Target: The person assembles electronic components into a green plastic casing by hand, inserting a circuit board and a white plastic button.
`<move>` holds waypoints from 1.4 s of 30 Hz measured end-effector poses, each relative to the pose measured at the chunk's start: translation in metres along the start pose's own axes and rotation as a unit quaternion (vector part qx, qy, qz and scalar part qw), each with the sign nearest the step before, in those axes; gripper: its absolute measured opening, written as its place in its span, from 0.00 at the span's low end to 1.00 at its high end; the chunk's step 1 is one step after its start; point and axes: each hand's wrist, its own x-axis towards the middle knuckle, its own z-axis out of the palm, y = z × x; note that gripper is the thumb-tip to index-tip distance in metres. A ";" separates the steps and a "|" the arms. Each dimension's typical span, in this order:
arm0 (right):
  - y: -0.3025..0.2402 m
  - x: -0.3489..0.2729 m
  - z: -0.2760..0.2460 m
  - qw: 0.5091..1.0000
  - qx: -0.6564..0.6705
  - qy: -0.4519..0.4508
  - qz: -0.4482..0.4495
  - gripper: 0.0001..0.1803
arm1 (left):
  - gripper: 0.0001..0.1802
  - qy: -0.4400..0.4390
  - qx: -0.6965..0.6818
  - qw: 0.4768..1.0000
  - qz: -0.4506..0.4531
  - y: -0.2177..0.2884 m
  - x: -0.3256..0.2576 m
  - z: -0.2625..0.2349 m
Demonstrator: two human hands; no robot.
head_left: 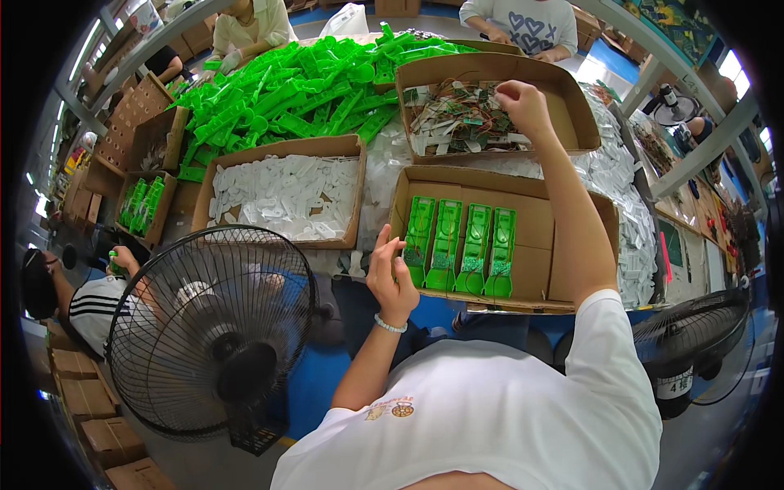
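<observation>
My left hand is raised at the near left corner of a cardboard box, its fingers apart and holding nothing I can see. Inside that box stand several long green plastic housings in a row, with small circuit boards and thin wires in them. My right arm reaches across it to a farther box. There my right hand hovers over a tangle of wired circuit boards and white pieces, fingers bent together in a pinch. What sits between those fingertips is too small to make out.
Left of the boxes is a carton of small white plastic parts. Behind it spreads a big heap of green housings. Black fans stand at my left and right. Other people work across the table and at far left. Clear bagged pieces lie at right.
</observation>
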 end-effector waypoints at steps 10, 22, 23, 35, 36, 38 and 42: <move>0.107 0.062 0.011 0.993 -0.104 0.042 0.034 0.12 | 0.15 -0.006 0.018 1.000 -0.008 0.002 0.001 0.001; 0.101 0.074 0.043 0.990 -0.106 -0.032 0.085 0.21 | 0.15 -0.009 0.060 0.998 0.007 0.005 0.001 0.001; 0.095 0.073 0.040 0.994 -0.085 0.012 0.060 0.21 | 0.15 -0.006 0.056 0.998 -0.001 0.006 0.000 0.001; -0.029 0.076 -0.064 0.952 0.257 0.159 -0.047 0.20 | 0.13 -0.009 0.008 0.998 -0.064 0.010 -0.001 -0.002; -0.043 0.070 -0.078 0.944 0.312 0.105 -0.035 0.21 | 0.13 -0.013 -0.011 0.995 -0.098 0.012 0.000 -0.001; -0.081 0.045 -0.097 0.938 0.332 0.101 -0.014 0.20 | 0.13 -0.045 0.068 0.996 -0.047 0.020 0.010 -0.006; -0.122 0.001 -0.115 0.945 0.298 0.121 -0.047 0.16 | 0.13 -0.045 0.133 0.989 0.037 0.048 0.028 -0.014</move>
